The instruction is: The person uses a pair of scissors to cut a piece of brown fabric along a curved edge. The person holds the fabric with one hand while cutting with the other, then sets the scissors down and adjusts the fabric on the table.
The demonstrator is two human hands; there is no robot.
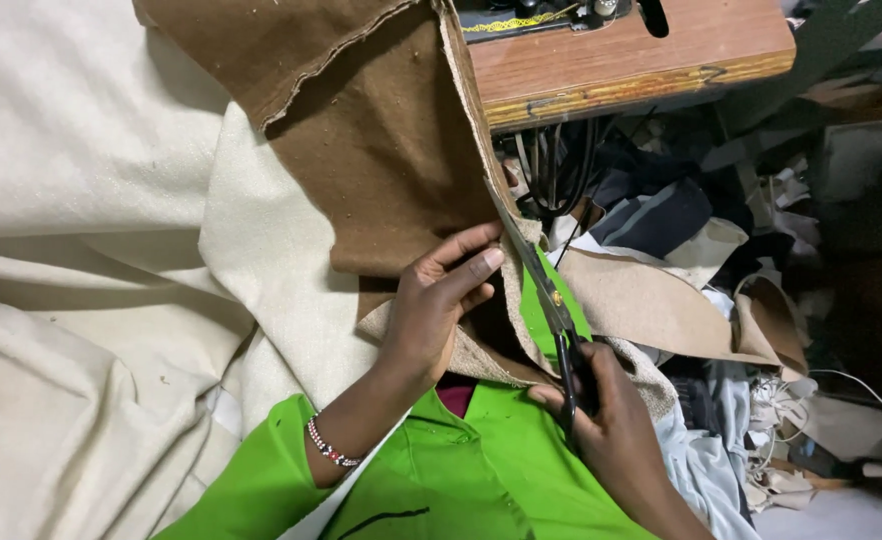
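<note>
My left hand (439, 300) grips the edge of a brown fabric piece (381, 150) that hangs down from the sewing table, thumb and fingers pinching it near the cut line. My right hand (611, 420) holds black scissors (553, 300), whose blades point up along the fabric's right edge. A beaded bracelet (329, 447) circles my left wrist. Bright green clothing (461, 470) covers my lap below both hands.
Cream cloth (91, 250) spreads over the left side. A wooden sewing machine table (631, 60) stands at the top right. Fabric scraps, tan offcuts (661, 300) and cords pile on the floor at the right.
</note>
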